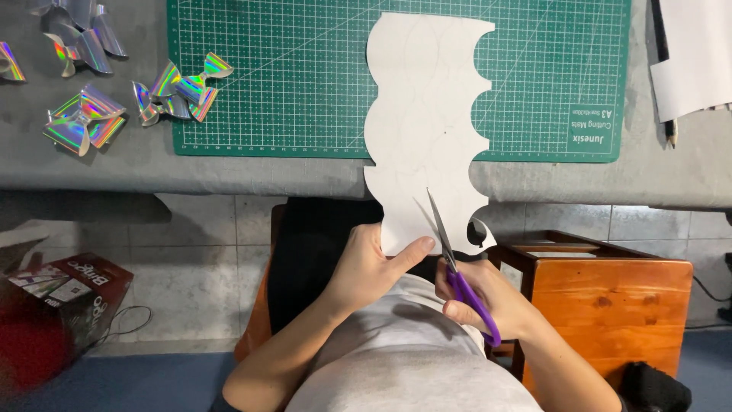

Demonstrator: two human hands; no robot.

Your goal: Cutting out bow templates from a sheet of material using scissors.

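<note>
Lying at the left end of the grey table (pixel 229 172) are four shiny holographic bows (pixel 84 118), spread near its far left corner and just left of the green cutting mat (pixel 305 76), which is covering the middle of the table up to its near edge. Below the table's left end, a dark cardboard box (pixel 65 294) is sitting on the floor; its flaps are looking open, but what is inside it cannot be told. Moving right, the left hand (pixel 374 267) is pinching the near edge of the white card sheet (pixel 419 122), thumb lying on top and fingers curled underneath. The sheet is reaching from the hands, off the near edge of the table, up across the mat, its right side already scalloped into round bites. It is probably light and fairly stiff, since it is holding flat where it overhangs, yet it would likely crease if bent hard, so a hold close beside the cut line, as the left hand is doing, seems best. The right hand (pixel 488 301) is gripping the purple-handled scissors (pixel 450 255), fingers closed through the loops, with the blades narrowly parted and biting into the sheet's near edge. Further right, a wooden stool (pixel 610 297) is standing on the floor, and loose white paper (pixel 694 53) with a pencil (pixel 669 126) is lying at the table's far right corner.
</note>
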